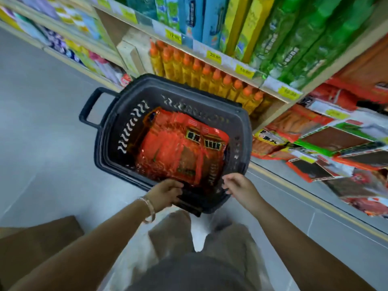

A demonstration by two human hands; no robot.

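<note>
**Basket of red packets held at the near rim**

The dark plastic shopping basket (246, 133) sits at the centre of the frame, hanging above the grey floor in front of the person's legs. Red snack packets (178, 148) lie flat on its bottom, which likely keeps the load from sliding.

The left hand (165, 194), just below centre, has its fingers curled round the basket's near edge and seems to carry the weight. The right hand (241, 185), beside it at the rim, has bent fingers. Blur hides whether they grip the rim or only hover against it. A far handle (90, 108) juts toward the left of the frame, unused.

A metal bangle (150, 208) circles the left wrist. Across the upper frame, shelves hold orange-capped bottles (210, 78) and green packs (304, 38). More red packets (315, 148) lie on the right, within easy reach. A cardboard box (37, 244) stands at lower left.
</note>
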